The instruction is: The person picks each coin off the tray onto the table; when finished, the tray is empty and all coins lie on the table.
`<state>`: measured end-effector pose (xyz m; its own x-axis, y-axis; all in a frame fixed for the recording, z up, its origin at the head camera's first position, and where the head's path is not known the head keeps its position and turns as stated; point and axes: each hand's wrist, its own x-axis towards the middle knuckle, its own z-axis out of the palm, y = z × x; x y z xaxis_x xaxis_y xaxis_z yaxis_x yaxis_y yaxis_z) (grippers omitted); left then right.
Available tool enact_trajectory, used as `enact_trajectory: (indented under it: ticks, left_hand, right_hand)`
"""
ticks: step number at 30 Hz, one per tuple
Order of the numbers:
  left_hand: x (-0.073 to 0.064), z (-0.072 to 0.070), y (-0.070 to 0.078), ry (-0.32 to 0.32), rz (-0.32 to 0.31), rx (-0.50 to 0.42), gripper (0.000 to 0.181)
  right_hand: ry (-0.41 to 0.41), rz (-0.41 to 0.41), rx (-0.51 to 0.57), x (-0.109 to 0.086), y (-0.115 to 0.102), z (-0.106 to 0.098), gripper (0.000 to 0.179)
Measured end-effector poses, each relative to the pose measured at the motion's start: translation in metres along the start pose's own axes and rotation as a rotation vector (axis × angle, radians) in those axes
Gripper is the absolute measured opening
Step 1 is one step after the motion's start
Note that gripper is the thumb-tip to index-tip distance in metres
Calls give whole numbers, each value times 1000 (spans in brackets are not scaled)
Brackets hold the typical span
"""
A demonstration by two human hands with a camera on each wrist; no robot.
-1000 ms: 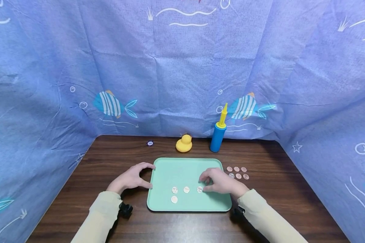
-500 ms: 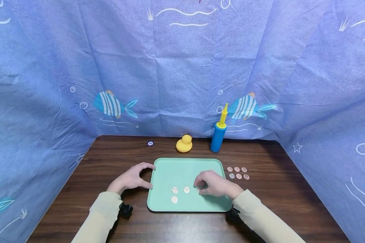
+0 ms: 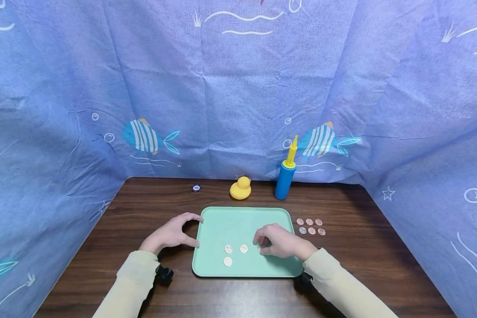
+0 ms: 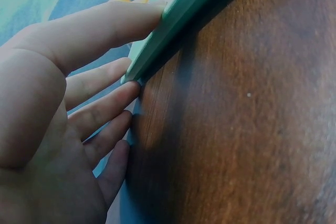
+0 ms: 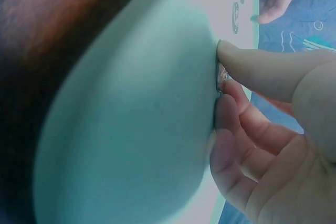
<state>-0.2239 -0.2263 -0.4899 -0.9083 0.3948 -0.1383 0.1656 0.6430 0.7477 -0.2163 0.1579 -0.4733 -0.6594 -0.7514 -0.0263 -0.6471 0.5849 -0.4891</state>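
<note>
A mint-green tray lies on the dark wooden table. My left hand is at its left side, thumb and fingertips spread along the rim, as the left wrist view shows too. Over the tray's right half, my right hand reaches down with bent fingers. In the right wrist view, a coin sits between its thumb and fingertips, flat on the tray. Further left on the tray lie a silvery coin, another coin, and a paler coin below that one.
Several coins, mostly copper-coloured, lie in two rows right of the tray. Behind it stand a yellow rubber duck and a blue hand pump with a yellow nozzle. A dark poker chip lies back left. A blue fish-print curtain surrounds the table.
From one second ago to half a second ago, my right hand shifted slightly left, its fingers coming down around the rightmost coin on the tray; it stays there now. My left hand has not moved.
</note>
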Motion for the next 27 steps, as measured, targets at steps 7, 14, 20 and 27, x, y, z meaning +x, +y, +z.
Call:
enact_trajectory:
  ticks: [7,14,20,27]
  left_hand:
    - [-1,0,0,-5,7,10,70]
    - [-1,0,1,-1,-15,-3,70]
    - [0,0,1,-5,-14,2,70]
    - [-1,0,1,-3,-14,1,70]
  right_hand:
    - [-5,21,1,0,-1,1,17]
    - [32,14,-14,-2,-1,3,16]
    - [64,24,-16,-4,0,5,16]
    - [92,16,-20,-5,3,5,16]
